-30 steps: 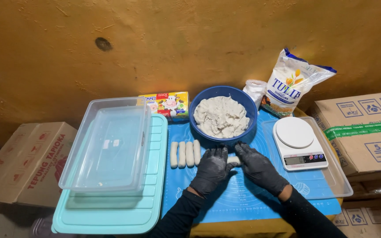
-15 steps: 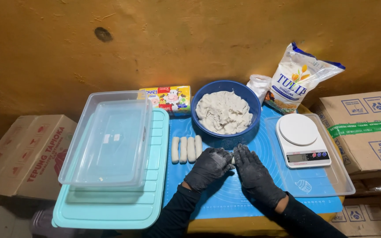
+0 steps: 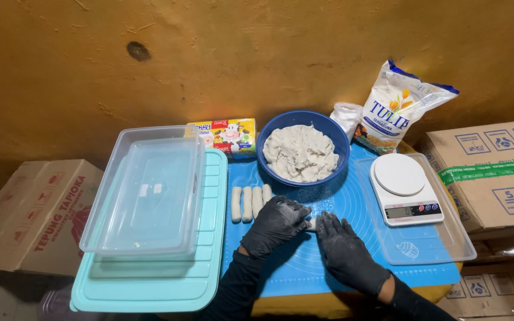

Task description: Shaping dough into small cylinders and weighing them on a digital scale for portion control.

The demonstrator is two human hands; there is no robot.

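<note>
- Our left hand (image 3: 276, 223), in a black glove, lies palm-down and loosely curled over one end of a small dough piece (image 3: 311, 224).
- Our right hand (image 3: 345, 251), fingers spread, presses the other end.
- The dough lies on the blue mat (image 3: 328, 267), beside four rolled sticks (image 3: 251, 203) and below the blue bowl (image 3: 328, 128).

A small pale dough piece (image 3: 311, 224) lies on the blue mat, mostly hidden between gloved hands.

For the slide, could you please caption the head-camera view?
Two black-gloved hands, left hand and right hand, press a dough piece on a blue mat beside four dough sticks.
</note>
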